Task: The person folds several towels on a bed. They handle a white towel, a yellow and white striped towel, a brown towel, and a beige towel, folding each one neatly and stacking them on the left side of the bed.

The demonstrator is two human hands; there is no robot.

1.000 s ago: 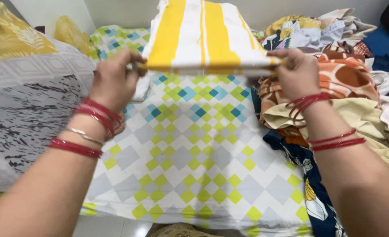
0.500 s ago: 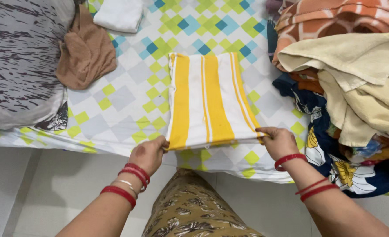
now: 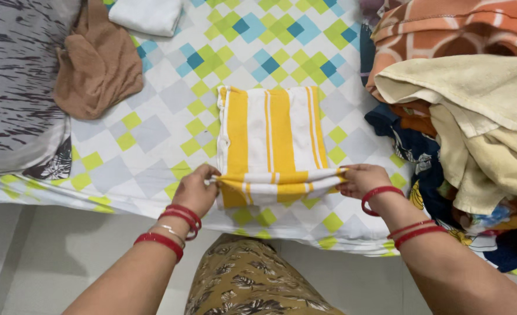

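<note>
A yellow and white striped cloth [image 3: 270,137] lies folded on the bed sheet [image 3: 171,125], which has a green, blue and grey diamond pattern. My left hand [image 3: 195,189] pinches the cloth's near left corner. My right hand [image 3: 360,179] pinches its near right corner. Between the two hands the near edge is lifted and turned back over itself, forming a rumpled fold. Red bangles ring both wrists.
A heap of unfolded clothes [image 3: 474,111] in orange, cream and dark floral prints fills the right side. A brown cloth [image 3: 98,64] and a folded white cloth [image 3: 147,14] lie at the upper left beside a grey patterned pillow [image 3: 16,87]. White floor [image 3: 54,256] runs along the bed's near edge.
The cloth went from being held up in the air to lying flat on the bed. Both hands have since lifted its near edge and begun folding it away from me.
</note>
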